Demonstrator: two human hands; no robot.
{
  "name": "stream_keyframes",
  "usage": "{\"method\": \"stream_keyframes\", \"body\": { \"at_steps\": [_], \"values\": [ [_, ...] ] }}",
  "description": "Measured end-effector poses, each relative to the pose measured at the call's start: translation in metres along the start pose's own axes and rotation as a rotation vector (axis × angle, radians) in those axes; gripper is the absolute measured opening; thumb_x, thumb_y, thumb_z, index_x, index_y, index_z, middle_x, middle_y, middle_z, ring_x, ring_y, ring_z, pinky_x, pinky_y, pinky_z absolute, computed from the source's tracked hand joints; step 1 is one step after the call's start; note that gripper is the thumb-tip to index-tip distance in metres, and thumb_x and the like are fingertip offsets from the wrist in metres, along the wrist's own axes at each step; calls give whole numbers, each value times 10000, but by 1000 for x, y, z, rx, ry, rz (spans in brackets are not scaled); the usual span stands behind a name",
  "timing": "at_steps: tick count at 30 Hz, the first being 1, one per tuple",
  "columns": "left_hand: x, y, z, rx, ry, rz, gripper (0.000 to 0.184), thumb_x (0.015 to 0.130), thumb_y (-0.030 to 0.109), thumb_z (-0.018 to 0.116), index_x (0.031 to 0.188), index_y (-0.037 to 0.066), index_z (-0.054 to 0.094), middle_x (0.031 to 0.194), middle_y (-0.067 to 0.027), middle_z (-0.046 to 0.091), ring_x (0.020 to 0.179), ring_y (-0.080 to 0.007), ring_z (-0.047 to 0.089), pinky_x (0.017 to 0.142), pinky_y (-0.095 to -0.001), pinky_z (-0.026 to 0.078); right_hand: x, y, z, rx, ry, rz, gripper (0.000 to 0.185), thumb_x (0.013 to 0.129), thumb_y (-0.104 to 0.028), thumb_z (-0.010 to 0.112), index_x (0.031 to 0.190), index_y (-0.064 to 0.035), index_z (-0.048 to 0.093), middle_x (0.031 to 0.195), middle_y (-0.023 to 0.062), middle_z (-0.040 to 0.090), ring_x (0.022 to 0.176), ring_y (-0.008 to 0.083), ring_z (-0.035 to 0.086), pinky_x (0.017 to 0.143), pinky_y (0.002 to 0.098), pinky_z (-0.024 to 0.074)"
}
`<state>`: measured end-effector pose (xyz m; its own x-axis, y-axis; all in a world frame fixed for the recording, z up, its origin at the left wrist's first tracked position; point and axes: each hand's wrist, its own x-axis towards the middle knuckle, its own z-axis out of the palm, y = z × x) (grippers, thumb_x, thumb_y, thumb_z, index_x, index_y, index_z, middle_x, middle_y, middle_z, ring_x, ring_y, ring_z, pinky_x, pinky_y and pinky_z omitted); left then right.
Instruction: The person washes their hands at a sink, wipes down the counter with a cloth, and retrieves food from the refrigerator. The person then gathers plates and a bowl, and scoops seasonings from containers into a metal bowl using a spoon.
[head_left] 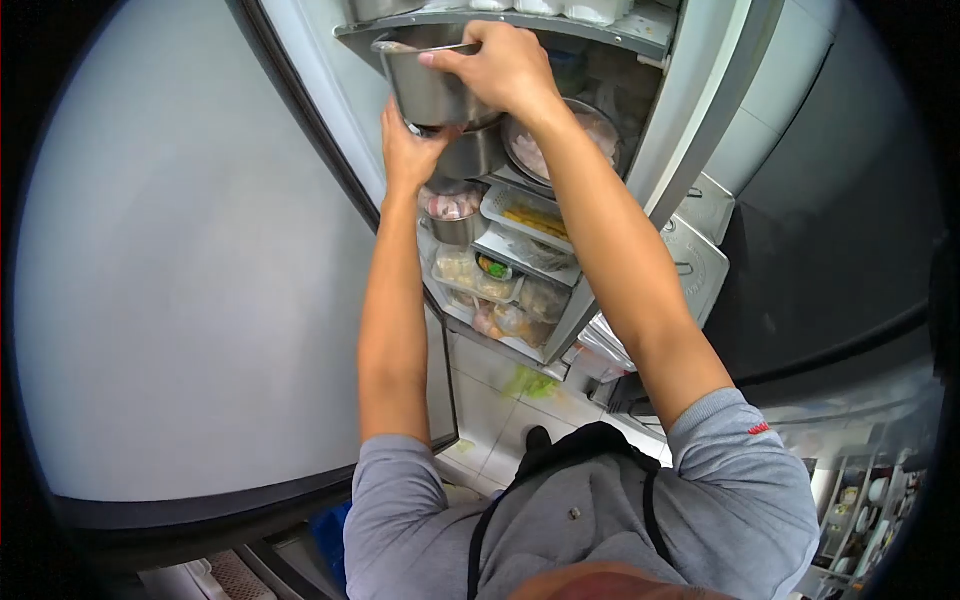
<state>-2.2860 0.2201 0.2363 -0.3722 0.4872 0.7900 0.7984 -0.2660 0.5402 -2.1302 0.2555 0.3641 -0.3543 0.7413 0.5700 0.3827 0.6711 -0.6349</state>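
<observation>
At 12 o'clock, within an open refrigerator (683, 115), a deep steel pot (425, 92) is held up, a lower pot (475, 153) showing beneath it. Its rim is clasped by the right hand (508, 68); its underside is cupped by the left hand (412, 152), thumb and fingers spread (their tips are partly hidden). At 1 o'clock, pale food is held in a metal bowl (521, 173). The pot is judged rigid, smooth, perhaps slippery, heavier if full; best gripped at rim and base together.

Lt: brt, diffuse | soft sheen on grey door (200, 250) | fisheye bend, blk corners | fridge recess (635, 88) dimmer
</observation>
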Motion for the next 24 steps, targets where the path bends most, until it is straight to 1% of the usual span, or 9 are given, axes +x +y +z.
{"method": "stream_keyframes", "body": {
  "at_steps": [2, 4, 6, 8, 11, 13, 16, 21, 24],
  "values": [
    [4, -11, 1, -64, -104, -8, 634, 653, 274, 778, 1151, -6, 503, 1156, -204, 517, 1065, -350, 508, 880, -398, 433, -22, -14, -15, -83, 1, -81, 549, 614, -515, 774, 758, -5, 632, 698, 166, 631, 659, 305, 623, 652, 391, 483],
    [9, -36, -4, -126, -201, -5, 526, 690, 230, 745, 1113, -4, 540, 1104, -190, 551, 1024, -329, 542, 850, -382, 453, -51, -17, -39, -69, -41, -182, 507, 595, -517, 776, 784, -66, 645, 901, 211, 625, 902, 362, 603, 765, 421, 486],
    [22, -64, -5, -650, -323, -52, 353, 754, 150, 667, 1054, -17, 582, 967, -159, 608, 925, -285, 595, 811, -341, 474, -92, -14, -67, -58, 24, -266, 471, 574, -430, 815, 727, -48, 586, 905, 193, 607, 888, 363, 593, 751, 431, 480],
    [66, -27, -14, -365, -309, 164, 243, 801, 141, 594, 1011, 36, 653, 1024, -123, 642, 955, -253, 604, 859, -332, 467, -122, 4, -87, 242, 11, -375, 453, 545, -320, 853, 696, -45, 526, 943, 185, 597, 880, 368, 594, 746, 417, 483],
    [102, 22, 5, 122, -528, 48, 313, 800, 266, 619, 1024, 52, 665, 1137, -125, 616, 1019, -270, 587, 893, -362, 451, -162, 24, -117, 183, -188, -224, 450, 528, -242, 867, 689, -44, 497, 992, 166, 599, 907, 363, 598, 755, 397, 488],
    [122, 35, 28, 738, -1168, -116, 408, 778, 378, 630, 1043, 70, 666, 1192, -123, 598, 1067, -274, 573, 911, -394, 436, -185, 34, -123, 129, -259, -215, 449, 520, -229, 872, 692, -46, 500, 1021, 147, 597, 930, 356, 600, 764, 384, 491],
    [135, 21, 68, 778, -1390, -534, 420, 760, 424, 636, 1031, 108, 682, 1203, -114, 596, 1074, -246, 566, 904, -399, 436, -204, 45, -131, 53, -405, -10, 452, 518, -252, 871, 696, -52, 507, 1068, 151, 591, 918, 361, 600, 740, 383, 488],
    [125, 21, 61, 144, -1063, -664, 387, 662, 231, 657, 950, -27, 668, 968, -154, 666, 806, -245, 643, 698, -374, 498, -216, 61, -134, 134, -258, -133, 462, 525, -276, 866, 703, -48, 507, 1076, 146, 588, 897, 361, 604, 720, 396, 482],
    [111, 33, 73, 303, -1045, -607, 422, 636, 244, 677, 969, -14, 670, 976, -142, 667, 845, -249, 643, 700, -362, 501, -215, 55, -130, 69, -321, -88, 454, 535, -275, 864, 708, -51, 509, 1078, 142, 588, 889, 360, 608, 712, 401, 483]
  ]
}}
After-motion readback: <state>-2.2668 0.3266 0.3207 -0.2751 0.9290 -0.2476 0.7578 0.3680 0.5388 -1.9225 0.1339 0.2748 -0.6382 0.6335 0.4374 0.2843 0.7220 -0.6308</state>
